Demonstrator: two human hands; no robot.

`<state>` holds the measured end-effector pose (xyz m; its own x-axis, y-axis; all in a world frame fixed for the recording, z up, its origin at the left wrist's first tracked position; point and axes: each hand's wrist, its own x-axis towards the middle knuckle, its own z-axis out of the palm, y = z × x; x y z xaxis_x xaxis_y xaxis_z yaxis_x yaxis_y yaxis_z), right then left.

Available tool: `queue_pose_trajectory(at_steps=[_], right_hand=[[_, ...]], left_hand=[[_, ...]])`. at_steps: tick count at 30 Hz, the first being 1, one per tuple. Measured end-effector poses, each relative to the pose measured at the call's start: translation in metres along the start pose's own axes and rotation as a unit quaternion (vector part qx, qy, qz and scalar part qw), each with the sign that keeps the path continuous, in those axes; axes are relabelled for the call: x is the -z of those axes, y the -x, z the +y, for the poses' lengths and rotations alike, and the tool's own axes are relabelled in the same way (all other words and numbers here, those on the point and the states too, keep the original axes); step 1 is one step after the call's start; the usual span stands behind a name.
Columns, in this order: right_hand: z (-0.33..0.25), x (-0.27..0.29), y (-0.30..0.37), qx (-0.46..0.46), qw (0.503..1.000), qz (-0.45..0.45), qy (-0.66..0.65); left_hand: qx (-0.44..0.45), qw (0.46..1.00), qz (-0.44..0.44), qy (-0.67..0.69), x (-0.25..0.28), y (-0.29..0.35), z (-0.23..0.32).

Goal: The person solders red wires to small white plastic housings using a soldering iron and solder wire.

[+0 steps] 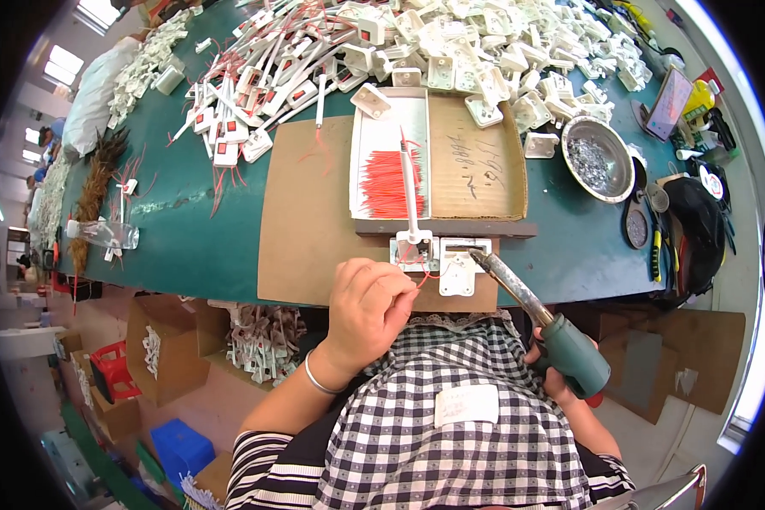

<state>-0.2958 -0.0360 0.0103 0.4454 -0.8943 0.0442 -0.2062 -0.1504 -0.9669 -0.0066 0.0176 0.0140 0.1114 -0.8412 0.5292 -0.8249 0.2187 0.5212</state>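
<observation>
My right hand [556,387] is wrapped round the green handle of a soldering gun [575,355]. Its metal tip meets the top of a small white plastic cover [457,279] at the near edge of a cardboard sheet [302,212]. Just left of that cover lies an opened white plastic housing [397,252] with a white stem [410,191] pointing away from me. Red wires curl out of the housing. Beside it my left hand [367,306] is closed, thumb and forefinger pinching the end of a red wire [422,281].
Beyond the housing, a dark bar [493,229] crosses before a shallow box [523,183] holding a bundle of red wires [387,187]. White plastic parts [501,51] heap up at the back. A metal bowl [599,161] of silvery bits, pliers [656,253] and a phone [668,104] stand right.
</observation>
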Motion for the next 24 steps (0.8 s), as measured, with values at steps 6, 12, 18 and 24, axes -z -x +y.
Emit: queue_pose_trajectory(at_steps=[6,12,18,24], right_hand=[[-0.009,0.003,-0.005,0.049,0.996,-0.003,0.081],[0.007,0.014,0.016,0.051,0.998,-0.015,0.022],[0.008,0.015,0.010,0.106,0.989,-0.031,0.100],[-0.007,0.017,0.010,0.055,0.984,-0.064,0.156]], left_hand=[[-0.067,0.998,-0.006,0.008,-0.014,-0.020,0.012],[-0.088,0.996,-0.034,-0.001,-0.019,-0.021,0.014],[-0.104,0.993,-0.050,-0.003,-0.022,-0.023,0.013],[-0.104,0.994,-0.045,-0.002,-0.025,-0.019,0.011]])
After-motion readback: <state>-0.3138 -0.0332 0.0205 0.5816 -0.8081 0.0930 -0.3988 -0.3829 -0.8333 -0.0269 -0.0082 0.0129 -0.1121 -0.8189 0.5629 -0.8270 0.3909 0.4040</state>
